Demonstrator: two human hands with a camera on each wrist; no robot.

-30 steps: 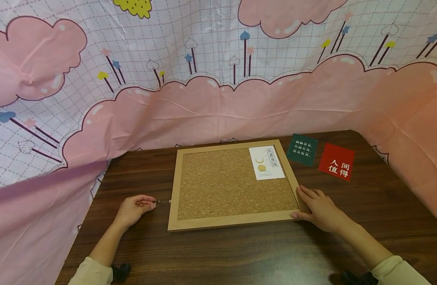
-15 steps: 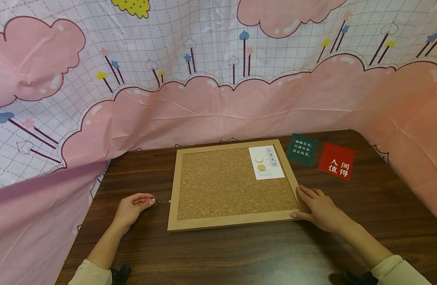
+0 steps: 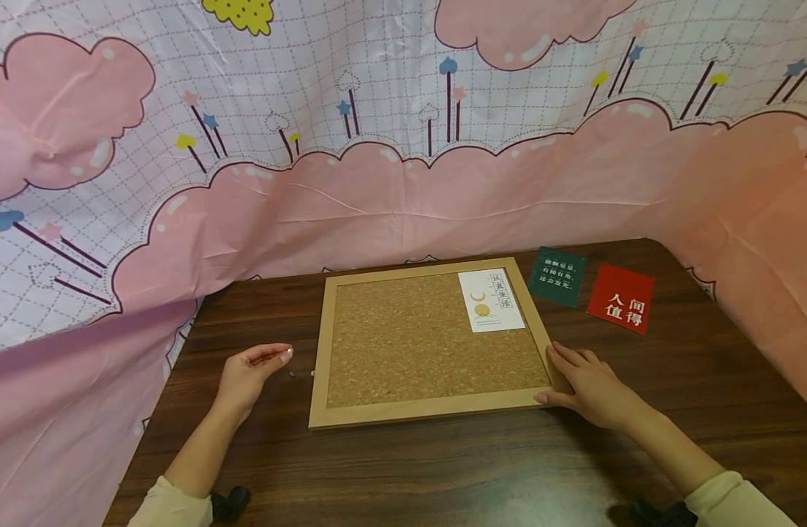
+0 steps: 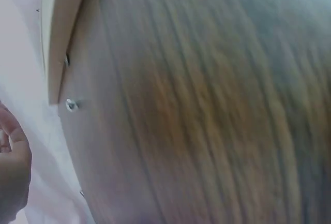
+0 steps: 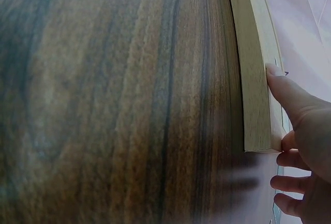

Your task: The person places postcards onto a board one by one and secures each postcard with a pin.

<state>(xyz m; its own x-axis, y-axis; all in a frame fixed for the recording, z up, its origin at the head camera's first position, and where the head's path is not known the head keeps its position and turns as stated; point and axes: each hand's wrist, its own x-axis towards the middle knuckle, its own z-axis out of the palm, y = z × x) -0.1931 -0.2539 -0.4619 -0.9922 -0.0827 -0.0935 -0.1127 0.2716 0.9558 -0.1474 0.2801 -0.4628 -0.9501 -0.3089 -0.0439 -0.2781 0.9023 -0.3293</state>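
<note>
My left hand [image 3: 241, 380] is raised just left of the cork board [image 3: 429, 344], with thumb and fingertips together, pinching what looks like a small clear push pin [image 3: 290, 352]. Just below those fingertips, another small push pin [image 3: 293, 374] lies on the table, and a third push pin [image 3: 313, 373] lies right at the frame's left edge. My right hand [image 3: 594, 388] holds the board's near right corner, its thumb [image 5: 295, 94] against the front side of the wooden frame and its fingers on the right side. A white card [image 3: 489, 301] lies on the cork at the upper right.
Beyond the board's right side lie a green card [image 3: 558, 277] and a red card [image 3: 620, 298] with white writing. The dark wooden table [image 3: 403, 476] meets a pink and white patterned cloth [image 3: 350, 197] along its back and sides.
My left hand has risen slightly and moved away from the table, its fingertips now above the small push pin there. The right hand and the board have stayed put.
</note>
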